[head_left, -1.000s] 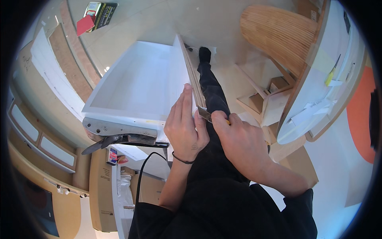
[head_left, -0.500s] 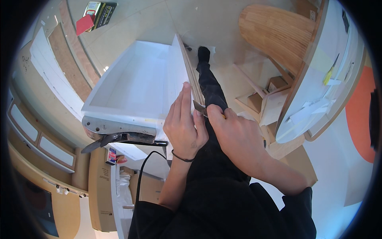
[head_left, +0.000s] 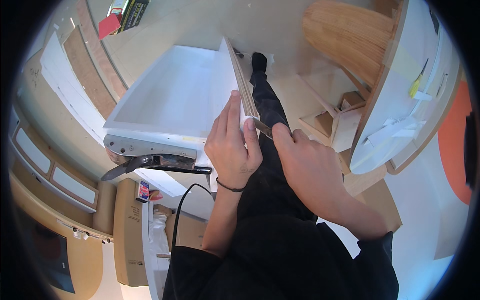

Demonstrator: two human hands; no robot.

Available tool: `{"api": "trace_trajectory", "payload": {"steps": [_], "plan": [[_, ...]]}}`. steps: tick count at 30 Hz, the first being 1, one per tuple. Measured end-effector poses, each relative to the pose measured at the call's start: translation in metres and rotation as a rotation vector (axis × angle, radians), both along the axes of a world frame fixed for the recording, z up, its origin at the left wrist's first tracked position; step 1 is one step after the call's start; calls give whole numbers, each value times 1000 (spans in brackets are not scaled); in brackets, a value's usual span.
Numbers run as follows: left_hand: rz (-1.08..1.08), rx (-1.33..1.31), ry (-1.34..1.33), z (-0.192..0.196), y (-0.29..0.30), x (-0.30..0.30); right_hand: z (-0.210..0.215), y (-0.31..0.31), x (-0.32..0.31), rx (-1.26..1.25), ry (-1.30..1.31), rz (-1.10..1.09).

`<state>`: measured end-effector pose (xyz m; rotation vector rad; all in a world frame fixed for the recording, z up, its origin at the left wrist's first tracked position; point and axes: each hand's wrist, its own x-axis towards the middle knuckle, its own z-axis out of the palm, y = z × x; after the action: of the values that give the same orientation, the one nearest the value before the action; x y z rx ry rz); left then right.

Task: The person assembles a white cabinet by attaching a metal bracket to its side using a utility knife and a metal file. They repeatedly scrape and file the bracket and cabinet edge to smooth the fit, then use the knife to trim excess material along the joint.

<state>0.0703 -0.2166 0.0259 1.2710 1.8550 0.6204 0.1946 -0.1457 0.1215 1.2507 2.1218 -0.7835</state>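
The white board (head_left: 175, 95) lies flat in front of you, above your lap, and its layered plywood edge (head_left: 242, 82) runs up and away from you along the right side. Your left hand (head_left: 231, 145) lies on that board at its near right corner, with the fingers stretched out flat and close together, and the fingertips press down right beside the edge. Your right hand (head_left: 307, 167) is just to the right of it, closed around a thin metal blade (head_left: 262, 127). The tip of the blade touches the plywood edge right next to your left fingertips. The two hands are almost touching each other. A thin black band (head_left: 229, 187) goes around your left wrist. Your leg in black trousers (head_left: 267, 110) stretches out under the edge of the board. At the near side of the board sits a grey metal tool (head_left: 150, 152) with a dark pointed part, and a black cable (head_left: 182, 210) curls down from it toward your body. Far off to the right stands a round wooden piece (head_left: 345, 35) beside a curved white panel (head_left: 400, 120). A tan cardboard box (head_left: 130, 230) lies lower left.
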Motion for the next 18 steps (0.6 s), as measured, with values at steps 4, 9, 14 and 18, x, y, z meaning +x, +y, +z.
{"api": "trace_trajectory", "payload": {"steps": [4,9,14,18], "plan": [[6,-57,-32,2,1,0,3,-4,4,33,-19,20],[6,-65,-39,3,2,0,-3,-5,6,35,0,18],[7,-72,-32,3,2,0,-4,-7,7,36,9,21],[7,-61,-34,4,2,0,-7,-7,3,88,17,24]]}}
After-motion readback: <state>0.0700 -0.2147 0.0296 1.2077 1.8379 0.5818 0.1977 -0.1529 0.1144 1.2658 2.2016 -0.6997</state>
